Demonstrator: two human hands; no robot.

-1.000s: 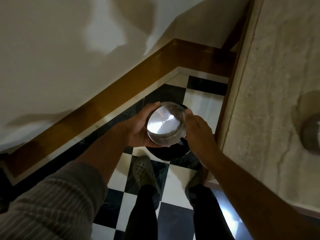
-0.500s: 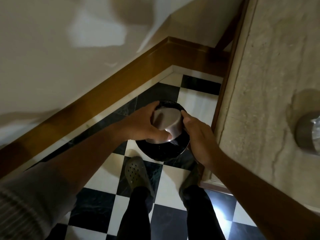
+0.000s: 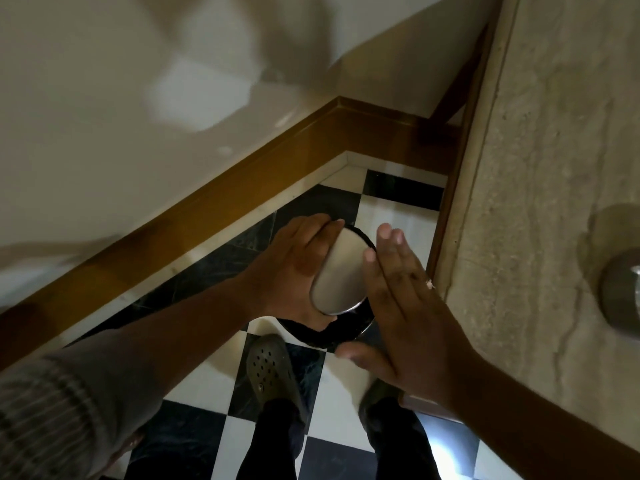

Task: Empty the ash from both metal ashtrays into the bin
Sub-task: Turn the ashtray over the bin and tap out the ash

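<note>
A round metal ashtray point(image 3: 341, 273) is turned upside down, its flat underside facing me, directly over a small black bin point(image 3: 346, 336) on the floor. My left hand point(image 3: 294, 271) grips the ashtray from its left side. My right hand point(image 3: 401, 306) is flat with its fingers extended, beside the ashtray's right edge, and holds nothing. A second metal ashtray point(image 3: 623, 292) sits on the stone counter point(image 3: 540, 168) at the far right edge of the view, partly cut off.
The bin stands in a corner of a black-and-white checkered floor point(image 3: 207, 382), between a wooden skirting board point(image 3: 221, 195) under a pale wall and the counter's wooden side point(image 3: 450, 188). My shoes point(image 3: 270, 368) stand just behind the bin.
The ashtray has been flipped from open side up to fully upside down over the bin. My right hand has let go of its rim and opened flat beside it.
</note>
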